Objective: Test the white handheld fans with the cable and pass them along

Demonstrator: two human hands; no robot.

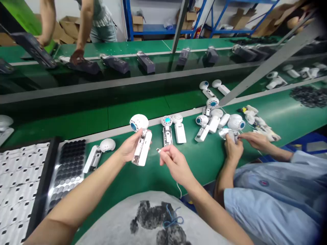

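My left hand (130, 148) is closed around a white handheld fan (143, 149), held upright above the green bench. Its round head has a blue centre, and the handle's housing stands open along one side, showing parts inside. Between thumb and fingers of my right hand (175, 163) is a small USB plug (158, 150), a short way right of the fan and apart from it. A white cable (178, 189) hangs below that hand. Just beyond lie two more fans, one with an opened handle (167, 136) and one with a closed white handle (180, 132).
A black tray (38, 204) of white parts and a sheet of dark round pads (70, 160) lie left, beside another fan (95, 156). At right a co-worker's hands (235, 146) hold a fan near several others. Across the conveyor (133, 117), another person handles dark boxes (114, 64).
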